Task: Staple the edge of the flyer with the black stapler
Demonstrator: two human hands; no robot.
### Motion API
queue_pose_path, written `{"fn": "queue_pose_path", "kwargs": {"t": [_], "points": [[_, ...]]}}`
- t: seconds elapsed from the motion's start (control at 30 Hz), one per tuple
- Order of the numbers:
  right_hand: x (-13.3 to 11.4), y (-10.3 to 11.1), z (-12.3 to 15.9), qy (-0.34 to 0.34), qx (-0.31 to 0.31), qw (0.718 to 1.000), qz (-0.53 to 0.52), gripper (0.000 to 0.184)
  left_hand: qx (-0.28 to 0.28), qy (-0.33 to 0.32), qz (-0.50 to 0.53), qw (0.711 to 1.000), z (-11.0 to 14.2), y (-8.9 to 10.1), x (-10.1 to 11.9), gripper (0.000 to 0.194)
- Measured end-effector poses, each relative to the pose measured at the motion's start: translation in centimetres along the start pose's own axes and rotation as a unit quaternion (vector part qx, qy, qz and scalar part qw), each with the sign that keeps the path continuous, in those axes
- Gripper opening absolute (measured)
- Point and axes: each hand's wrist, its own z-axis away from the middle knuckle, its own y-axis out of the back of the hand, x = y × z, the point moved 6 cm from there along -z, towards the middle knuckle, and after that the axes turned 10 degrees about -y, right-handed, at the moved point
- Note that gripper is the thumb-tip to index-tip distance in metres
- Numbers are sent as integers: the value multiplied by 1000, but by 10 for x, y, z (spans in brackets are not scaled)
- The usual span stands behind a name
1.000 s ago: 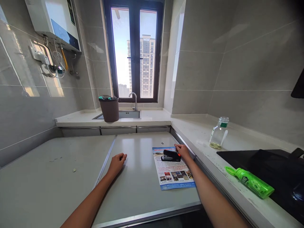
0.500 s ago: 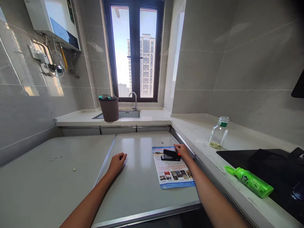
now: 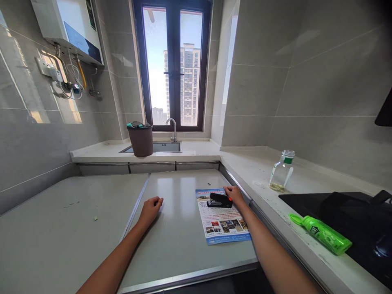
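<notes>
My left hand [image 3: 152, 207] rests on the grey board, its fingers curled into a loose fist with nothing visible in them. My right hand [image 3: 235, 195] lies at the right end of a black stapler [image 3: 219, 200], close against it. The fingers of that hand are bent together, and whether they grip the stapler is hidden. Under the stapler lies a printed leaflet [image 3: 225, 237] with a blue border, text and small photos. The right forearm covers part of its right edge.
On the right counter stand a clear glass jar [image 3: 278, 175] and a lying green bottle [image 3: 329, 237] beside a dark hob [image 3: 294, 199]. At the back, a brown bin [image 3: 141, 143] stands by the sink [image 3: 171, 147]. Small scraps [image 3: 95, 218] dot the left board [image 3: 61, 241].
</notes>
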Motion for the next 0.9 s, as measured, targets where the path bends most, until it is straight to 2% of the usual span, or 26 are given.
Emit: {"fn": "queue_pose_path", "kwargs": {"t": [0.27,0.67,0.9], "points": [[0,-1,-1,0,2,1000,10,51,-1,5,6,1000,0,-2,-3,45],[-6,4,4,-6,11,999,34,57,11,5,26,1000,1,2,4,46],[-8,4,6,-23,16,998,64,49,-1,12,13,1000,2,1,1,46]]}}
